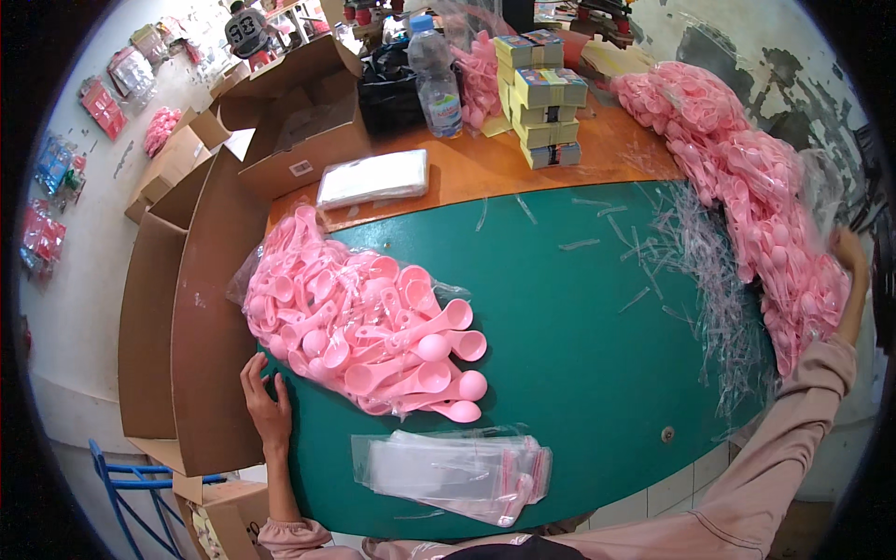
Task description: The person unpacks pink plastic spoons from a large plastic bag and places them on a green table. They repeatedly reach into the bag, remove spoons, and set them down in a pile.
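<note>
My left hand [268, 401] rests at the left edge of the green table mat [560, 317], fingers apart and holding nothing. It lies beside the open cardboard box and just below a heap of pink plastic scoops [373, 317], which spills from a clear bag. My right arm stretches out to the far right. There my right hand [849, 250] is at the outer side of a long pile of bagged pink scoops [747, 187], near loose clear plastic film [821, 187]; its fingers are too small and partly hidden to read. Clear resealable bags [448, 471] lie in front of me.
Thin clear plastic strips [709, 289] litter the mat's right side. Behind stand banded stacks of cards [546, 98], a water bottle [436, 79], and a white packet [373, 179]. Large open cardboard boxes [215, 317] line the left edge. A blue metal frame [140, 471] stands at lower left.
</note>
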Available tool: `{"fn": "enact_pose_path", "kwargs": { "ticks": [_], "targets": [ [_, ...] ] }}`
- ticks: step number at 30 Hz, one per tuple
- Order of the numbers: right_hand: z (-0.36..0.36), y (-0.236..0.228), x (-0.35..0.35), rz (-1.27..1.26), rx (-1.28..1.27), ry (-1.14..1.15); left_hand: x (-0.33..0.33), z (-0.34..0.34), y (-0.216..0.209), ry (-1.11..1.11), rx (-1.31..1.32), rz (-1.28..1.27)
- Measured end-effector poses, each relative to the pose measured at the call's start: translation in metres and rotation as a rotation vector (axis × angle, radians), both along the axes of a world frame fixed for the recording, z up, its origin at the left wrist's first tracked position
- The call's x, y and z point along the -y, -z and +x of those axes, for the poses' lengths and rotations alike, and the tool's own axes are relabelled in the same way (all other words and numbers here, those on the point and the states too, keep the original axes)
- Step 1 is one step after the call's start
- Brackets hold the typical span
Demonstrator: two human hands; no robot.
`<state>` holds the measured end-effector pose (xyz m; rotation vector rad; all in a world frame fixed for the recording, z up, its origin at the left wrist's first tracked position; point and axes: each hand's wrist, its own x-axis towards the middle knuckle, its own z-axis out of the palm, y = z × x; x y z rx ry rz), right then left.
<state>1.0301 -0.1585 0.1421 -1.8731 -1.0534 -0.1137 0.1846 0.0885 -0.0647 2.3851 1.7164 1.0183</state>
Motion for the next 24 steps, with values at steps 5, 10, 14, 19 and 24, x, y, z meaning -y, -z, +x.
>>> {"fn": "enact_pose_path", "kwargs": {
  "ticks": [5, 10, 14, 19, 24],
  "targets": [
    [-0.022, -0.001, 0.002, 0.001, -0.012, -0.025, 0.000, 0.003, 0.002, 0.023, 0.029, 0.012],
    [-0.041, 0.009, -0.018, -0.001, -0.023, -0.082, -0.001, 0.001, -0.002, 0.023, 0.002, 0.044],
    [-0.097, 0.014, -0.027, 0.043, -0.081, -0.254, -0.001, 0.002, 0.000, 0.035, 0.034, 0.075],
    [-0.102, 0.028, -0.017, -0.508, 0.201, -0.038, 0.002, -0.003, 0.001, 0.056, 0.066, 0.120],
    [-0.232, 0.052, 0.033, -0.110, -0.061, -0.150, 0.027, -0.003, -0.018, -0.049, 0.313, 0.181]
  ]
}}
